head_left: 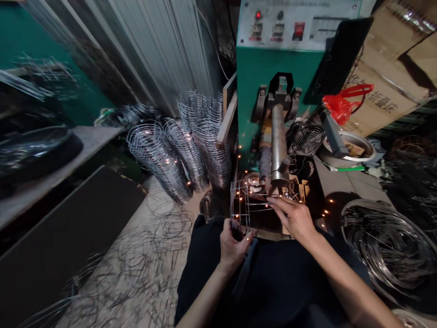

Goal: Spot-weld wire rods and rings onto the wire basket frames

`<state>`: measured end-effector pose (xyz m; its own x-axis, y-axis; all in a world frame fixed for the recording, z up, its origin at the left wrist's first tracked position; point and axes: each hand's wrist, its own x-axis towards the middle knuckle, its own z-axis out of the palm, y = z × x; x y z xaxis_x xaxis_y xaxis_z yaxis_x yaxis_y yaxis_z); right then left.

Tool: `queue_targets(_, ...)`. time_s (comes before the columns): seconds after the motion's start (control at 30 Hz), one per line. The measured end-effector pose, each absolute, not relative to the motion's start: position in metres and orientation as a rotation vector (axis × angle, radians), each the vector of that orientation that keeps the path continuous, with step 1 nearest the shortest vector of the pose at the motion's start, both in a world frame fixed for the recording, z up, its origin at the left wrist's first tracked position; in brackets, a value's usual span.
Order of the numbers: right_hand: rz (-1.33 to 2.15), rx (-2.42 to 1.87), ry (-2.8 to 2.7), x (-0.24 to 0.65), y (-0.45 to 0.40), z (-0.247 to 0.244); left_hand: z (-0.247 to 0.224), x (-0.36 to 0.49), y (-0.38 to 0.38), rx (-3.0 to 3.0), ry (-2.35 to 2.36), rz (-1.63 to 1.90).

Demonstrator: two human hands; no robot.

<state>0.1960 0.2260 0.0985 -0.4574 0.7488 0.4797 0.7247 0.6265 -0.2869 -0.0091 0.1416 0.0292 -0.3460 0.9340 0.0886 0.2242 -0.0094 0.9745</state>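
Observation:
In the middle of the head view, a small wire frame (pixel 243 207) of crossed metal rods lies under the tip of the spot welder (pixel 279 146). Orange sparks fly around it. My left hand (pixel 234 246) is closed on the frame's near left part. Up at the welder's tip, my right hand (pixel 294 218) pinches the right end of the rods, its fingertips close below the metal cylinder. The exact joint under the tip is hidden by my fingers and the dim light.
Stacked wire rings (pixel 157 159) stand left of the welder. Loose wire pieces (pixel 146 264) litter the floor in front of a dark board (pixel 71 246). A round container of wire (pixel 385 246) sits at right. Behind it are a metal bowl (pixel 367 146) and cardboard boxes (pixel 385 68).

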Motion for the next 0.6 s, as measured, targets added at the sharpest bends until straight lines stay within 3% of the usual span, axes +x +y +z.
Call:
queue_targets(0.2,-0.196,-1.331,-2.232,0.202,0.225,0.097,0.033,-0.013,0.149,1.201,1.583,1.36)
queue_targets(0.6,-0.021,-1.315,-2.12,0.202,0.238,0.095,0.027,-0.024,0.178,1.325,1.553,1.381)
